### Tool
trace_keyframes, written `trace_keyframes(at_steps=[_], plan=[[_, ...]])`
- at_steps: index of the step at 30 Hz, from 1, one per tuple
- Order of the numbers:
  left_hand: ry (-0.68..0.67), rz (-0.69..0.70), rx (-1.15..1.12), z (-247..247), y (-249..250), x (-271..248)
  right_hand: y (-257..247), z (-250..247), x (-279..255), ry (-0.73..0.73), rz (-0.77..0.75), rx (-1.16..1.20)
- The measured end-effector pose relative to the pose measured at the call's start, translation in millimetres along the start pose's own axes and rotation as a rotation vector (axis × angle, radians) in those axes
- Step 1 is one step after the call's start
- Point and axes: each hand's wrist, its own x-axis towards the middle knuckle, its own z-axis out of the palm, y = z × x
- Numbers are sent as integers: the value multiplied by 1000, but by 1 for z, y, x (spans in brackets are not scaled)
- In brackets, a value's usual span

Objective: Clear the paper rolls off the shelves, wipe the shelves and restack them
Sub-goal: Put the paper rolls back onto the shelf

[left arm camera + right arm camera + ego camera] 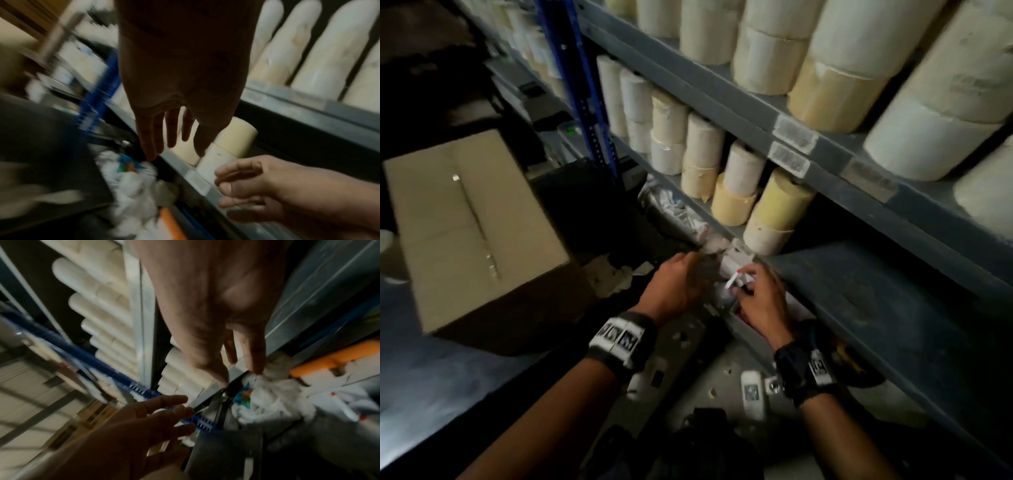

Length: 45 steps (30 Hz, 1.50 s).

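Observation:
Cream and white paper rolls (pixel 777 202) stand stacked on the grey metal shelves, filling the upper shelf (pixel 756 113) and the left part of the lower one. To their right the lower shelf (pixel 859 294) is bare and dusty. Both hands meet at its front edge, beside a taped label. My left hand (pixel 693 269) holds nothing, its fingers (pixel 170 138) straight and pointing at the edge below the rolls (pixel 232 138). My right hand (pixel 748 284) pinches a small white paper strip (pixel 734 281) at the shelf's edge (pixel 211 391); its curled fingers (pixel 236 183) show in the left wrist view.
A closed cardboard box (pixel 465 222) sits on the floor to the left. A blue perforated upright (pixel 582 85) bounds the shelf bay. Crumpled white paper and plastic (pixel 674 209) lie under the lower shelf, with torn scraps (pixel 616 274) on the floor and an orange object (pixel 329 358).

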Motion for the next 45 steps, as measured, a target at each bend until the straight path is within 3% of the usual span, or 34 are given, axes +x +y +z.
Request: trace_keyframes(at_steps=[3, 6, 13, 16, 18, 21, 24, 27, 30, 32, 36, 40, 45], plan=[[14, -131, 87, -40, -44, -81, -39, 47, -38, -320, -139, -46], [70, -213, 99, -90, -83, -151, -113, 87, -65, -482, -294, -9], [437, -352, 26, -228, -185, -258, -297, 201, -107, -701, -514, 109], [566, -420, 95, -281, -258, -271, -353, 265, -121, -733, -540, 119], [573, -528, 185, -312, -309, -266, -379, 315, -128, -741, -533, 75], [467, -678, 219, -340, -377, -242, -401, 392, -135, -722, -479, -38], [370, -713, 126, -353, -426, -202, -413, 456, -132, -732, -427, -245], [255, -703, 100, -354, -462, -174, -416, 506, -121, -712, -293, -366], [266, -600, 86, -355, -483, -171, -414, 551, -104, -663, -189, -424], [281, -577, 42, -366, -486, -183, -414, 575, -89, -633, -138, -400], [368, -598, -32, -380, -489, -239, -418, 613, -58, -468, -280, -397], [350, -662, 23, -367, -493, -299, -430, 652, -36, -546, -330, -287], [283, -742, 0, -332, -490, -345, -434, 658, -37, -505, -413, -359]])
